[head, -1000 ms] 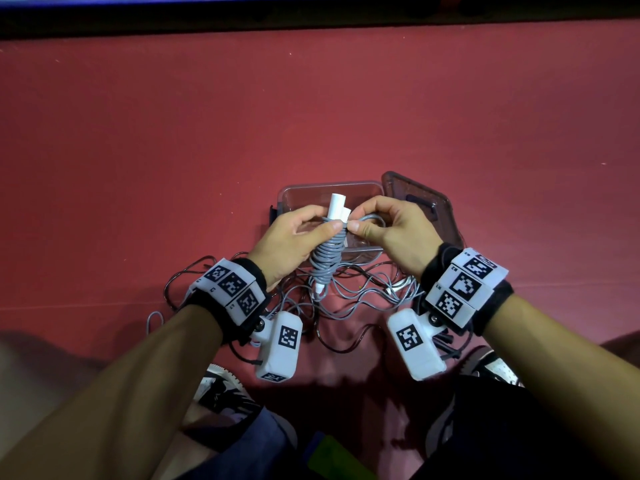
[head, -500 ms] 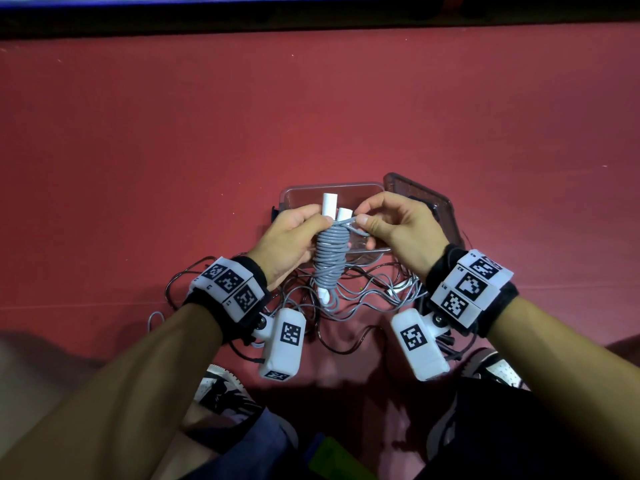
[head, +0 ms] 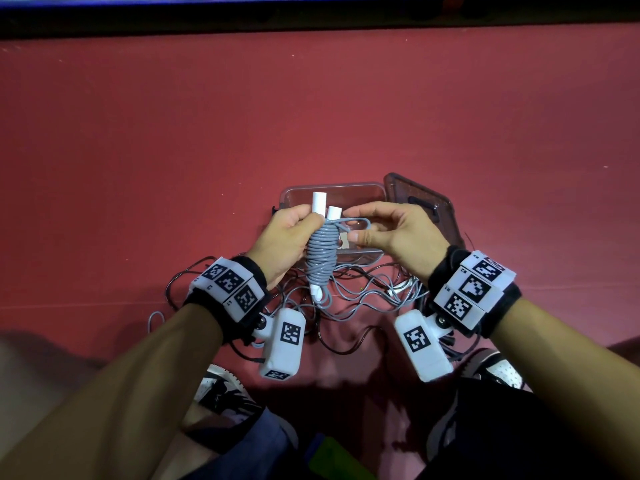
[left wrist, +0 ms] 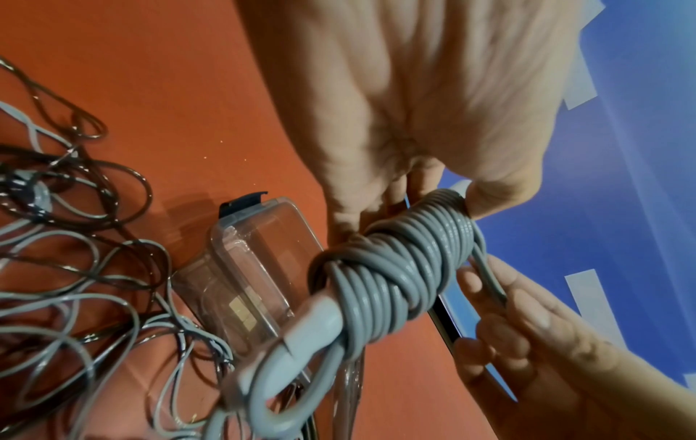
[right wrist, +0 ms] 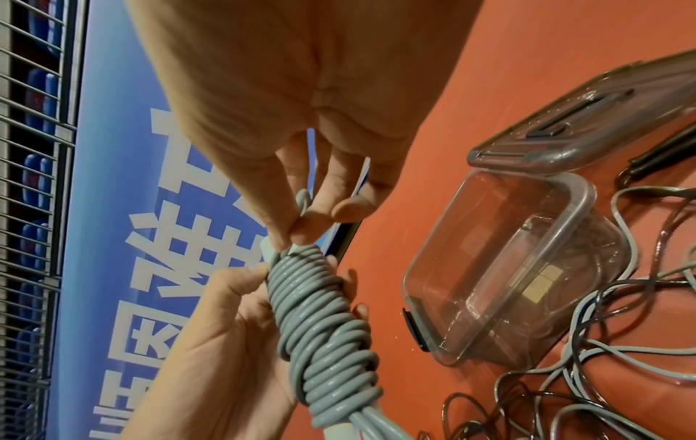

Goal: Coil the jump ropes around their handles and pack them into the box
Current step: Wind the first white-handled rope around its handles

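A grey jump rope (head: 322, 252) is wound in a tight coil around its two white handles (head: 319, 201). My left hand (head: 308, 221) grips this bundle upright in front of the clear plastic box (head: 332, 191). My right hand (head: 351, 225) pinches the last loose loop of grey rope (right wrist: 303, 198) just right of the handle tops. In the left wrist view the coil (left wrist: 399, 274) crosses the picture with a white handle end poking out below. In the right wrist view the coil (right wrist: 320, 312) lies in my left palm. The box (right wrist: 508, 268) holds nothing.
The box's dark lid (head: 420, 202) leans at its right side. Loose grey and dark ropes (head: 367, 296) lie tangled on the red floor between my wrists. A dark handle (right wrist: 659, 154) lies by the lid. My shoes (head: 221, 393) are at the near edge.
My right hand has drawn the end loop of grey rope out to the right, away from the handle tops. The left hand has kept its grip on the bundle.
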A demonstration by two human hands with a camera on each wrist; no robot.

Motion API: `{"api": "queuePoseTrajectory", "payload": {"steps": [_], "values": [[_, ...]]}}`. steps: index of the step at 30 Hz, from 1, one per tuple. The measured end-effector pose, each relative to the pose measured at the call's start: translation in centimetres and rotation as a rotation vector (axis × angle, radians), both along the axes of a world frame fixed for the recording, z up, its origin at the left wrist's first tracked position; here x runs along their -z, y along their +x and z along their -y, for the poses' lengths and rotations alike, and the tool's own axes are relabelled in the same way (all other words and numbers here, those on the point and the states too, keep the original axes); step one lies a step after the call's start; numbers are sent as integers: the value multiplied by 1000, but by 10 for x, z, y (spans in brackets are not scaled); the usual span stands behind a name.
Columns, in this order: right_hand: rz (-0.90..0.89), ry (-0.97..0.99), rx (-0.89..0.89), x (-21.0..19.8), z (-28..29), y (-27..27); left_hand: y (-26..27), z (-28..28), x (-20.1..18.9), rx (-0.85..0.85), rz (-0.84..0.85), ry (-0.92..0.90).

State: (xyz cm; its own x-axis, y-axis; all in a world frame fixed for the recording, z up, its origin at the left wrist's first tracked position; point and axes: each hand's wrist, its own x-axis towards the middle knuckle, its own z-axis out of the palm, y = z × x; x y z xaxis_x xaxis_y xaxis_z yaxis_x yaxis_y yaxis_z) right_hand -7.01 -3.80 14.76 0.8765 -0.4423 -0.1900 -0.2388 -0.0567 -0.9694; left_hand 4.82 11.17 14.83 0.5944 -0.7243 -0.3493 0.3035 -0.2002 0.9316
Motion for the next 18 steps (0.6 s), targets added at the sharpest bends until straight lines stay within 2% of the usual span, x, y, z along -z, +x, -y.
{"api": "queuePoseTrajectory", "payload": {"steps": [5,13,18], "values": [[5,-1,-21,0,1,-1,3,1,4,-39,-1,48],[29,-108,-46,-1,-1,-2,3,1,2,-27,-28,3],[26,-148,-68,1,0,-3,4,-2,2,55,-51,-32]]}}
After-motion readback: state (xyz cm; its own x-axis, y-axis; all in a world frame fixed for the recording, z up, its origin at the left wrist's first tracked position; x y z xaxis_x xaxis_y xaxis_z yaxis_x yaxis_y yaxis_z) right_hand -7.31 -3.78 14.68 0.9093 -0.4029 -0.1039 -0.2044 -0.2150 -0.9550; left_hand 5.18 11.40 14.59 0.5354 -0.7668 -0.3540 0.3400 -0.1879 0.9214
